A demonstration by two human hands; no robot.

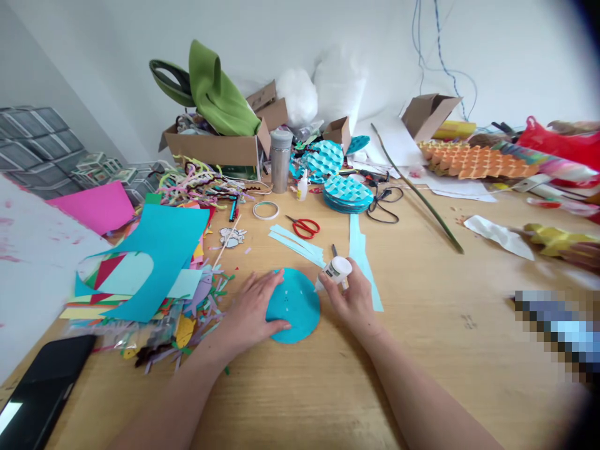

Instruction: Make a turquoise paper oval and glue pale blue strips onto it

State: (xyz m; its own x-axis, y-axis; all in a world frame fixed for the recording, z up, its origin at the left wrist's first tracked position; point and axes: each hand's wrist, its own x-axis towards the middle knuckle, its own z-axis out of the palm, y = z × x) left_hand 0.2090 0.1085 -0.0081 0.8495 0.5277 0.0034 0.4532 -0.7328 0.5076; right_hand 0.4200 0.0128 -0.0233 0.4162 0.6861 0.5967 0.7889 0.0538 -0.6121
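A turquoise paper disc [300, 306] lies flat on the wooden table [422, 300], with small white dots of glue on it. My left hand [255, 309] rests on the disc's left edge, fingers stretched flat, pinning it down. My right hand [351, 300] is closed round a small white glue bottle [336, 272], tilted with its nozzle pointing at the disc's right rim.
Red-handled scissors [304, 226], turquoise paper strips [300, 245] and a tape ring [265, 210] lie beyond the disc. Stacked coloured paper and scraps [150, 262] crowd the left. A black phone [42, 390] lies at the front left. Boxes and folded paper pieces line the back.
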